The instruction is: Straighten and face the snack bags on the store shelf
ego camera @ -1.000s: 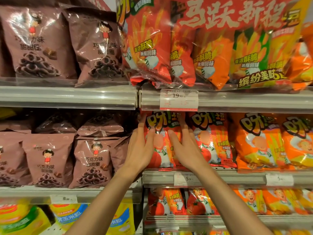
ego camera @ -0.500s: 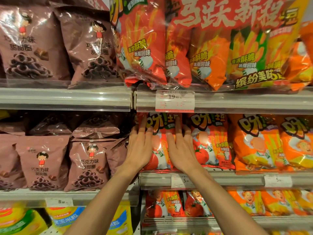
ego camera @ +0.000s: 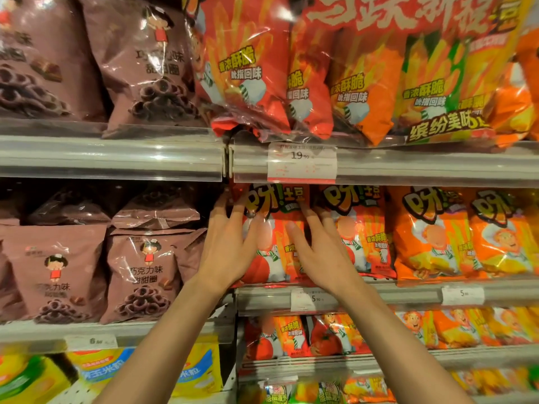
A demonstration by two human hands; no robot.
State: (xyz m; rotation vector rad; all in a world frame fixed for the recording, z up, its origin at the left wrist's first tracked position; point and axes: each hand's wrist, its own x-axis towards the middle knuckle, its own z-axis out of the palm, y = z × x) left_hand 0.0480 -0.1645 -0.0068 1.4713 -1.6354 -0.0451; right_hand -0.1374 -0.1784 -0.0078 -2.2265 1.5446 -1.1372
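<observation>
A red tomato-flavour snack bag (ego camera: 275,252) stands at the left end of the middle shelf (ego camera: 379,295), upright and facing out. My left hand (ego camera: 230,243) lies flat against its left side, fingers straight and reaching up to the bag's top edge. My right hand (ego camera: 318,252) presses on its right side with spread straight fingers, partly over the neighbouring red bag (ego camera: 364,237). Orange bags (ego camera: 431,237) of the same brand stand in a row to the right.
Brown chocolate-ring bags (ego camera: 143,272) fill the shelf to the left, some lying flat behind. Large red and orange multipacks (ego camera: 306,68) overhang the upper shelf with a 19.90 price tag (ego camera: 302,163). Smaller bags sit on the lower shelves.
Both hands slid slightly upward and apart on the red bag's front. The camera has moved closer to the shelf.
</observation>
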